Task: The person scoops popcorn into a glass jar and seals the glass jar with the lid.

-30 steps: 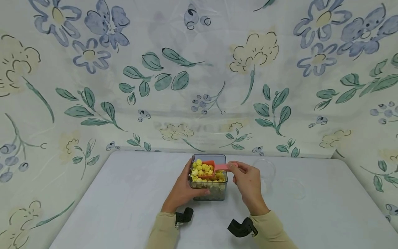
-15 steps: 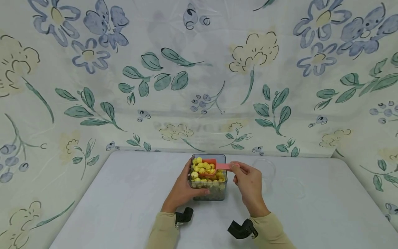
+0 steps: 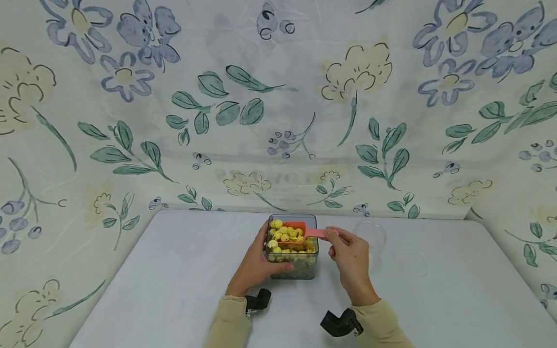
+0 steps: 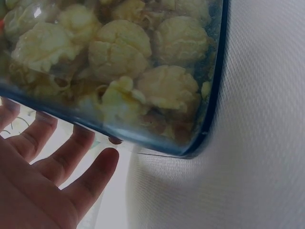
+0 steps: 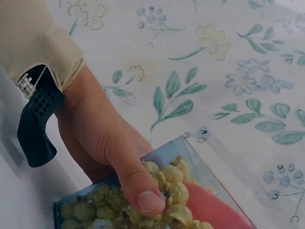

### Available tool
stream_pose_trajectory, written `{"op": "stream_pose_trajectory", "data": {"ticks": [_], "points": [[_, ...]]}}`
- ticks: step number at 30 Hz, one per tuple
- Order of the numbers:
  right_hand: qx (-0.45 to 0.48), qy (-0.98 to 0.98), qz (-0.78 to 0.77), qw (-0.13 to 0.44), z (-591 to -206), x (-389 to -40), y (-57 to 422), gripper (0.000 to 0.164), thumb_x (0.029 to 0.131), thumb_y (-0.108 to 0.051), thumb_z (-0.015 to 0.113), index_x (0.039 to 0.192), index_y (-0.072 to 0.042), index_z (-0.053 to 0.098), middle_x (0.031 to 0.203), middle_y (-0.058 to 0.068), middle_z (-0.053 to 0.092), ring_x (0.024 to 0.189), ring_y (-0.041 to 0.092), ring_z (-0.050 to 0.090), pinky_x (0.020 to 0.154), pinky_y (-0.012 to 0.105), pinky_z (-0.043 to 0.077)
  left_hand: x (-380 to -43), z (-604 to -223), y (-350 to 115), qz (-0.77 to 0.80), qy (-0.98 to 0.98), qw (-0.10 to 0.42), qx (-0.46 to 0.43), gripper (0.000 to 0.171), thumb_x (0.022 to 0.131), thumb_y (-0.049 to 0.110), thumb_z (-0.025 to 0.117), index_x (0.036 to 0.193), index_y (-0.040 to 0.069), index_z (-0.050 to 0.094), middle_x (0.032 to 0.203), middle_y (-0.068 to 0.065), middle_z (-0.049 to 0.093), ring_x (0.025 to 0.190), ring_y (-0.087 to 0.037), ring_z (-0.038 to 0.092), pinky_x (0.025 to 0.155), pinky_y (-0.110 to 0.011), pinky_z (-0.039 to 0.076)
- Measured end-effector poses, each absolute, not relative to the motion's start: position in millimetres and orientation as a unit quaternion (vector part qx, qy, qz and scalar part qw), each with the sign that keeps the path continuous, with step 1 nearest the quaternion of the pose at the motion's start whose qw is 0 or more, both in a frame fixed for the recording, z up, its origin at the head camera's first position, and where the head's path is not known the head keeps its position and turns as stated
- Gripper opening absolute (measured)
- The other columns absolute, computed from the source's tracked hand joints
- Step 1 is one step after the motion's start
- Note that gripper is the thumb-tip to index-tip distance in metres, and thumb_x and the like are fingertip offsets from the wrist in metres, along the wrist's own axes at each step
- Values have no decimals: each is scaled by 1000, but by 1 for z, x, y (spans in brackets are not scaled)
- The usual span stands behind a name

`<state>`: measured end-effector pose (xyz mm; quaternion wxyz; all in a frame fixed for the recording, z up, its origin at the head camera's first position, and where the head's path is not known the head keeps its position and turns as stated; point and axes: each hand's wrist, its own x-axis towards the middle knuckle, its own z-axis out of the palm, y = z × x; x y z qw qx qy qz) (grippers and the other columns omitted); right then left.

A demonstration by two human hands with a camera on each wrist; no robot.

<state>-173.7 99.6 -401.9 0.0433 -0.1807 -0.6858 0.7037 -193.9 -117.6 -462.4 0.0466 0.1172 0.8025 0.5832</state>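
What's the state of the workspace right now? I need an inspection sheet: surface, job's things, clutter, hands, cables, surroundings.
Surface: white table, under the work.
Job's things: open see-through container holding yellow popcorn; pink-red scoop at its opening, with popcorn in it.
Clutter: a clear round item and a clear disc lie beyond the right hand; both faint, exact kind hard to tell.
Left hand: grips the container's side.
Right hand: pinches the scoop's handle.
Cables: nothing seen.
Surroundings: floral-patterned sheet behind and beside the table; black mount at each wrist.
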Motion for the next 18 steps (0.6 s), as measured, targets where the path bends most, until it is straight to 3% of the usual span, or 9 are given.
{"op": "stream_pose_trajectory", "data": {"ticks": [7,18], "points": [[-184,-673,715,53,-403,-173,102,28,87,-26,66,107,-6,67,88,6,67,53,10,47,47,17,39,-182,-434,-114,569,812,56,119,117,65,26,85,150,20,6,148,-5,28,131,-24,34,104,-47,32],[-177,-665,723,61,-403,-172,104,29,86,-27,67,106,-5,68,84,5,65,53,10,48,49,18,42,-182,-430,-114,565,814,61,122,116,65,29,85,150,24,5,145,0,33,129,-19,36,104,-44,32]]}}
